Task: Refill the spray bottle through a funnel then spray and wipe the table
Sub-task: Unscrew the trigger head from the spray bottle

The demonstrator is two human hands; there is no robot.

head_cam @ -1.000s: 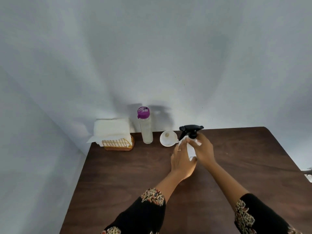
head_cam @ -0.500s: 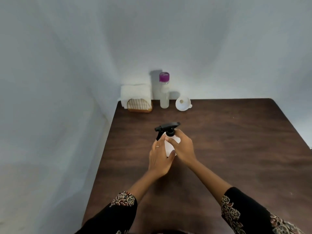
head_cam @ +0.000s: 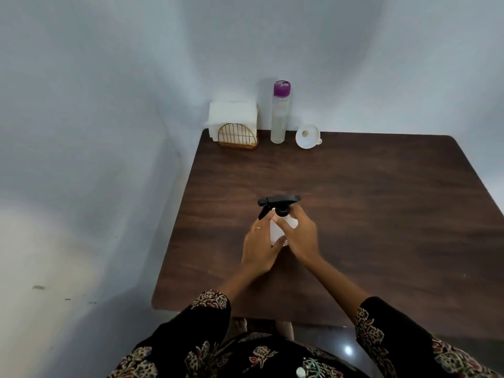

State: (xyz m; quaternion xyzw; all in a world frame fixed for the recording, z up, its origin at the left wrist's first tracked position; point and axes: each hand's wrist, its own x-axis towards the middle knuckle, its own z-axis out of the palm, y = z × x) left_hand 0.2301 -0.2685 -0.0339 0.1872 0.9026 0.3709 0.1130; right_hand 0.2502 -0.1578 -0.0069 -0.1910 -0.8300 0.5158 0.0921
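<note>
Two hands, left hand (head_cam: 259, 248) and right hand (head_cam: 301, 237), grip one spray bottle (head_cam: 281, 227).

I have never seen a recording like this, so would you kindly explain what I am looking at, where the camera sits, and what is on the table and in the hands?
There is no machine here: a person works with bare hands, and the single camera is worn on their head, looking forward and down. That is why you see two patterned sleeves reaching away from you.

Both hands grip a white spray bottle with a black trigger head, standing on the dark wooden table. The left hand wraps its body; the right hand holds it just below the black collar.

Along the far edge, by the wall, stand a holder of white paper napkins, a tall clear bottle with a purple cap and a white funnel.
</note>
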